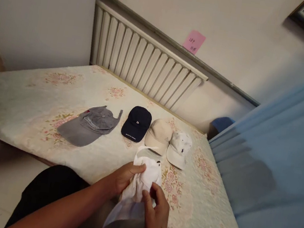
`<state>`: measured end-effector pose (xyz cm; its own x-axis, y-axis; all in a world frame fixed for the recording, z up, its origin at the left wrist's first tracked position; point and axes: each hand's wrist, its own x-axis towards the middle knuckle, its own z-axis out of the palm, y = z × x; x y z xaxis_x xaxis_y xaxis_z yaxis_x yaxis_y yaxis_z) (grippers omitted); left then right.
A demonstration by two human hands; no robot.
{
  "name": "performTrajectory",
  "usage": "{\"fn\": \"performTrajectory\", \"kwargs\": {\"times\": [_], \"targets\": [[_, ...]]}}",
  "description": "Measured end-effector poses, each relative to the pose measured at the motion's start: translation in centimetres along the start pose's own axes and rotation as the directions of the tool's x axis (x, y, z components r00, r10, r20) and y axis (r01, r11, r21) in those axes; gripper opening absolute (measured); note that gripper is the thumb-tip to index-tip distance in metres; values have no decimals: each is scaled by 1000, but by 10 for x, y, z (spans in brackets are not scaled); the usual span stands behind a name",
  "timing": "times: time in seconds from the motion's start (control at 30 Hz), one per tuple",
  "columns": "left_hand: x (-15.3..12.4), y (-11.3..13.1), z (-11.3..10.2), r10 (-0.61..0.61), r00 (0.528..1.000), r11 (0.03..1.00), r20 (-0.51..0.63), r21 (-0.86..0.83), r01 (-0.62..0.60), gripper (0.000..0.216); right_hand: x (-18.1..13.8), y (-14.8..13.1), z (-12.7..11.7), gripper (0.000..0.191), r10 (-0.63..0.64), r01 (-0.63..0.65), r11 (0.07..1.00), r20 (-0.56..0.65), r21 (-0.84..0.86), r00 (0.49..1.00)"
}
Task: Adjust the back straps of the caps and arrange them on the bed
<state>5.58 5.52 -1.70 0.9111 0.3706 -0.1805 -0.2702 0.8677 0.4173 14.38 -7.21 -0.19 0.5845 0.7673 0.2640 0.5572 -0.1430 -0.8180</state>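
Observation:
Between my hands, over the front edge of the bed, is a crumpled white cap (144, 177), its brim pointing down toward me and its back strap looping up. My left hand (128, 177) grips its left side, thumb on top of the cloth. My right hand (156, 208) pinches the fabric at the lower right with thumb and forefinger. Beyond it, a row of caps lies on the bed: a grey cap (90, 125) on the left, a black cap (137, 124), a beige cap (159, 135), and a white cap with a small dark logo (179, 148).
The caps lie on a floral bedspread (102, 83). Behind the bed are a white radiator (143, 59) and a wall with a pink note (194, 42). A blue curtain (275, 166) hangs along the right side. A dark blue object (221, 125) shows beside the curtain.

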Motion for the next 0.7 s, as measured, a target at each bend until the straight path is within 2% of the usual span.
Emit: {"fn": "performTrajectory", "kwargs": {"times": [0.2, 0.43, 0.57, 0.7], "targets": [[11, 19, -25, -2, 999, 998, 43, 56, -1, 25, 17, 1, 21, 25, 40, -38, 998, 51, -48, 998], [25, 32, -63, 43, 998, 998, -55, 57, -40, 24, 32, -8, 51, 23, 62, -57, 996, 78, -67, 995], [27, 32, -69, 85, 996, 996, -35, 35, -84, 27, 33, -8, 58, 24, 45, -36, 991, 66, -131, 997], [26, 33, -68, 77, 997, 997, -23, 18, -77, 28, 33, -8, 55, 24, 32, -25, 983, 35, -183, 999]]}}
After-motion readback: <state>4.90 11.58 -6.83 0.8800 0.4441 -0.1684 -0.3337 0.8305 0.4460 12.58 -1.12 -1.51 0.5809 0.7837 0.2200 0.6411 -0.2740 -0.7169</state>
